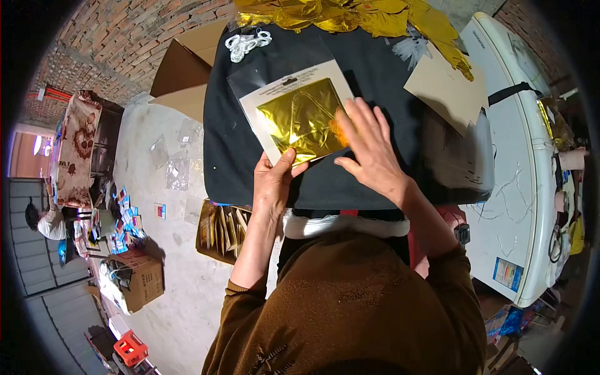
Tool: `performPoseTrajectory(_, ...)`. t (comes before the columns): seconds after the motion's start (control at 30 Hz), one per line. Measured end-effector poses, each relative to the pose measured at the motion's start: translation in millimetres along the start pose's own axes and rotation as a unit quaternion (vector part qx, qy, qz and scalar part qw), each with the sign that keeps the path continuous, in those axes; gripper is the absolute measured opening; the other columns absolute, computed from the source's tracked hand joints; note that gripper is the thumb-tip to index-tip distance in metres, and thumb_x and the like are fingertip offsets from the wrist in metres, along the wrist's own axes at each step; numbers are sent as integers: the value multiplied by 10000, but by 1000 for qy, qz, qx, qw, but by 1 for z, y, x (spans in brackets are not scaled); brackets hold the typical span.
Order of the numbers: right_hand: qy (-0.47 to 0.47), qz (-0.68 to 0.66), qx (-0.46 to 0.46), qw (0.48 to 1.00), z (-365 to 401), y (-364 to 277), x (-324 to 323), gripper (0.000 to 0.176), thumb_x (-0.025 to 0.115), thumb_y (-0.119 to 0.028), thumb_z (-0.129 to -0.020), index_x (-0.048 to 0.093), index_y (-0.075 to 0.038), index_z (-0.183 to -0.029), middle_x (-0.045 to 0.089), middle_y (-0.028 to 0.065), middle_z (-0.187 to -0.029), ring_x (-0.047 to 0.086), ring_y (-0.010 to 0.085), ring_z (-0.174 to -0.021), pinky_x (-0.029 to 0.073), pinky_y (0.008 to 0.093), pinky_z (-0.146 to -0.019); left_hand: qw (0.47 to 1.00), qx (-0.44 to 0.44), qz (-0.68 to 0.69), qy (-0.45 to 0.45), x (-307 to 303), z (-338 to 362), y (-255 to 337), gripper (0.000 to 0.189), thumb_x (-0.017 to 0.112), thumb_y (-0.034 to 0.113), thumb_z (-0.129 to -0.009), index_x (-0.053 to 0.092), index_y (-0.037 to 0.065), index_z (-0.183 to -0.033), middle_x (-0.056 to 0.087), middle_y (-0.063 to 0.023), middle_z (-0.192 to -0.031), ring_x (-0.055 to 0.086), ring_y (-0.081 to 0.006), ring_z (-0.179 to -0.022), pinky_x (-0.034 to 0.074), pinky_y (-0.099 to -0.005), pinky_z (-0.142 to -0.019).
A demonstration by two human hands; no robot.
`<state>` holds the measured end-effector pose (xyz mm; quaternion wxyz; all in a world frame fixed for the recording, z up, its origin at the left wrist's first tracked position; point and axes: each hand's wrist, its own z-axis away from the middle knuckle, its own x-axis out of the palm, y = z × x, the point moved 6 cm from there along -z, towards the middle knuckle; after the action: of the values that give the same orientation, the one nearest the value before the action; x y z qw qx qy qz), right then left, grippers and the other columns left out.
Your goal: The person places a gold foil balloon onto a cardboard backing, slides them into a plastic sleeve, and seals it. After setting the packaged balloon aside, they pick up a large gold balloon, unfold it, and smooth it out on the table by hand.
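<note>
A flat packet lies tilted over the black cloth of the table: folded shiny gold foil on a white header card with a hang hole, in a clear plastic sleeve. My left hand pinches its lower left corner, thumb on top. Fingers spread, my right hand is at the packet's right edge, and its fingertips overlap the gold foil. A bundle of white string rests beyond the packet. Gold foil pieces are heaped along the far edge, near some whitish strands.
Beige card sheets and a stack of clear sleeves lie on the right of the table. An open carton stands at the far left. Below the left edge, a box holds filled packets. A white freezer borders the right.
</note>
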<state>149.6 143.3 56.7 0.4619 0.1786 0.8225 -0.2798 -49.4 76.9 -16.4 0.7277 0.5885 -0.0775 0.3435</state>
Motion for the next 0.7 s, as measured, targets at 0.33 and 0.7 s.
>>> performPoseTrajectory(0.33, 31, -725, 271, 632, 50, 16, 24, 678, 675, -109, -1001, 317, -4, -1567, 535, 122, -1461, 524, 196, -1325, 417, 368, -1132, 999, -45, -7, -18, -1, 29, 3, 283, 710, 70, -967, 650, 20, -1238, 739, -96, -1115, 739, -191, -951, 669, -325, -759)
performPoseTrajectory(0.7, -58, -699, 365, 612, 144, -41, 35, 337, 623, -66, -1020, 574, 23, -1341, 686, 75, -1208, 659, 145, -1060, 537, 309, -940, 983, -156, -64, 71, -37, 125, -47, 294, 703, 63, -969, 636, 8, -1249, 735, -90, -1125, 733, -167, -936, 652, -288, -704)
